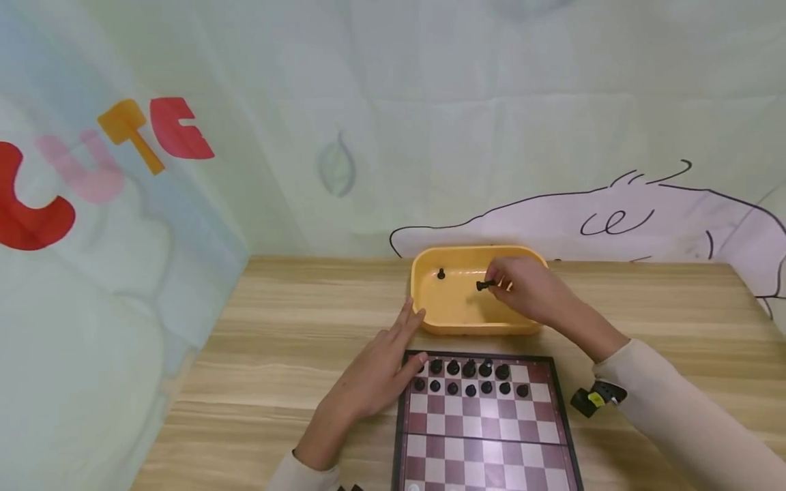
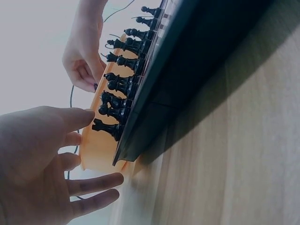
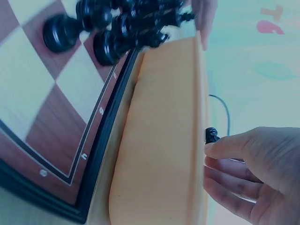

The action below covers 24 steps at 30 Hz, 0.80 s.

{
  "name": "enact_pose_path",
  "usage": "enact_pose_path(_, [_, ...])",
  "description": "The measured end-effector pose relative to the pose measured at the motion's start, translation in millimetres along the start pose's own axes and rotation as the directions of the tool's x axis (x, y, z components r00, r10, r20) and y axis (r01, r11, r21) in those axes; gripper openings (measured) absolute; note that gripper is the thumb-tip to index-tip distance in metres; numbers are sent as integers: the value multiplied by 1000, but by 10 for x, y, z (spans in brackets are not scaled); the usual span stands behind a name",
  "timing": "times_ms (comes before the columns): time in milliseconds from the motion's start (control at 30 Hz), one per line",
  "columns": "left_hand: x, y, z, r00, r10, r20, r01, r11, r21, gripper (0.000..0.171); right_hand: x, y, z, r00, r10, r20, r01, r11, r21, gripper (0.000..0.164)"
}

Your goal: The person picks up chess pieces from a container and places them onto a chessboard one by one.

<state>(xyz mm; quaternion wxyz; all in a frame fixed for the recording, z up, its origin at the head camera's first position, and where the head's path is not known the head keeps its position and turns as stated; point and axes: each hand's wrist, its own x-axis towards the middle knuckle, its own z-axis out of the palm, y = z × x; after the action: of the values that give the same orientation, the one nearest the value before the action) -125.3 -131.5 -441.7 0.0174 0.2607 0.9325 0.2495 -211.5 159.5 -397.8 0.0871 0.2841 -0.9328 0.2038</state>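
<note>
Over the yellow plastic tub (image 1: 479,329), my right hand (image 1: 525,286) pinches a black chess piece (image 1: 484,285) between thumb and fingers. In the right wrist view that piece (image 3: 212,136) shows just past the tub's rim, its lower part hidden by the fingers. A smaller black piece, shaped like a pawn (image 1: 441,273), stands inside the tub near its back left. My left hand (image 1: 374,372) is spread, fingertips at the tub's front left corner and thumb over the board's far left corner. Two rows of black chess pieces (image 1: 469,369) stand along the far end of the chessboard (image 1: 473,426).
The board lies on a wood-grain table (image 1: 295,341), just in front of the tub. A printed cloth backdrop (image 1: 368,136) rises behind and to the left. A black strap with a small device (image 1: 592,399) sits on my right wrist.
</note>
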Motion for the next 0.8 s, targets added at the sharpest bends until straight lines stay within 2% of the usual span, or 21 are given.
enact_pose_path(433, [12, 1, 20, 1000, 16, -11, -15, 1000, 11, 68, -494, -216, -288, 998, 19, -60, -19, 1000, 3, 15])
enact_pose_path(800, [18, 10, 22, 1000, 20, -18, -20, 1000, -5, 67, -833, -321, -358, 994, -48, -99, 49, 999, 13, 22])
